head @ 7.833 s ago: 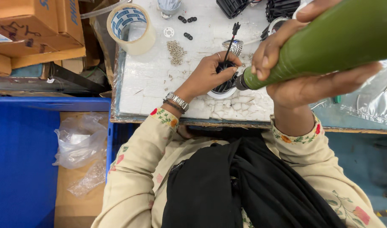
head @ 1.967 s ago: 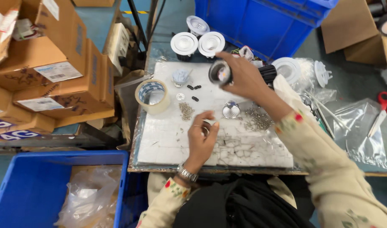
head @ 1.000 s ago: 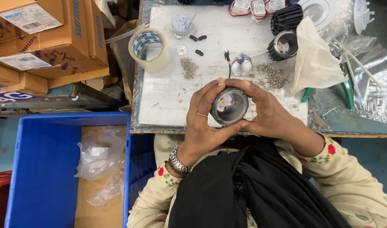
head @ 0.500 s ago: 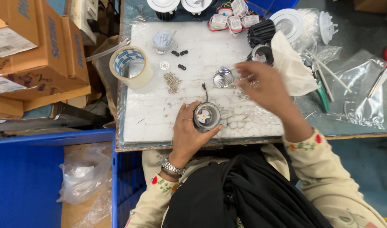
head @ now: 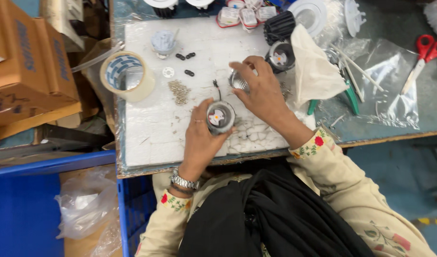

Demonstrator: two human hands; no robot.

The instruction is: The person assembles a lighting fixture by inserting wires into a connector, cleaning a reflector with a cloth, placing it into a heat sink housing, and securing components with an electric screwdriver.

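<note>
My left hand [head: 199,140] grips a round black lamp housing [head: 221,117] that stands on the white foam work mat [head: 151,128], its open face up with a pale part inside. My right hand [head: 259,88] reaches over the mat just beyond it, its fingers closed around a small shiny faceted reflector [head: 237,81]. A thin black wire [head: 215,86] sticks up between the two hands.
A tape roll [head: 127,75] sits at the mat's left, a pile of small screws [head: 179,90] and black clips [head: 185,56] nearby. More black housings [head: 279,28], a white cloth [head: 313,66], green pliers [head: 347,93] and red scissors [head: 423,52] lie right. Cardboard boxes [head: 28,71] and a blue bin [head: 23,204] stand left.
My right hand has left the housing and closed on the shiny reflector on the mat. My left hand keeps the housing, now set down on the mat.
</note>
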